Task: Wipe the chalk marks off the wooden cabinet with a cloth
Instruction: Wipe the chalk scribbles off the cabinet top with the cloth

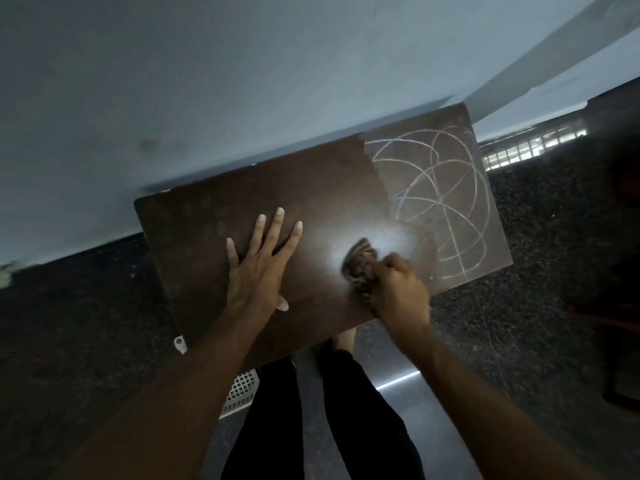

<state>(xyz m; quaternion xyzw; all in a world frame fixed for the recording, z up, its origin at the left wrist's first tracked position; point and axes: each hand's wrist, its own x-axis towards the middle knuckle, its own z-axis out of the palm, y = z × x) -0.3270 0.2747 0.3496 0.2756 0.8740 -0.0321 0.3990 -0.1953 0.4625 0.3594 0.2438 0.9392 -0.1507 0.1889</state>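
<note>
Cabinet: left hand flat, fingers spread

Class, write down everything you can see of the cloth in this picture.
The cloth is a dark, brownish rag, bunched into a wad and slightly blurred. The right hand grips it from the near side and presses it onto the brown wooden cabinet top. It lies between the wiped area and the unwiped chalk marks, just below a bright patch of glare.

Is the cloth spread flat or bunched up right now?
Bunched up. The right hand grips the cloth as a crumpled wad against the cabinet top; only a small folded lump shows beyond it.
</note>
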